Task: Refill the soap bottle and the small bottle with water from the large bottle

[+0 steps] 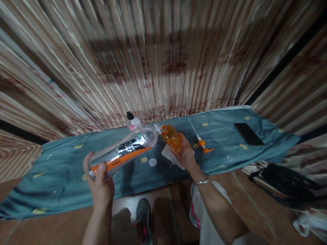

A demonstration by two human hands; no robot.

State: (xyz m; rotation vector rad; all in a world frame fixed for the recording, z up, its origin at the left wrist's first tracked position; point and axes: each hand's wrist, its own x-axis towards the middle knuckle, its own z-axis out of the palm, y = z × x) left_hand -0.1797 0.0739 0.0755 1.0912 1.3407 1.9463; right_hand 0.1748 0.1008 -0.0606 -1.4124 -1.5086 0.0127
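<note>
Clasped in left hand [99, 185]: clear refill bottle [125, 149], tilted mouth-first into small orange bottle [170, 135], gripped in right hand [185, 154], above teal cloth [63, 170]. Probably called for aligned mouths, slow tilt.

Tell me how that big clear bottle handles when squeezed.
Clear bottle, in the left hand, looks mostly empty, so probably light. Its clear plastic wall may dent. The orange liquid along its low side would likely slosh.

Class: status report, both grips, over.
Left grip shut on big clear bottle, tilted. Right grip holds small orange bottle at its mouth. Pump lies apart.
</note>
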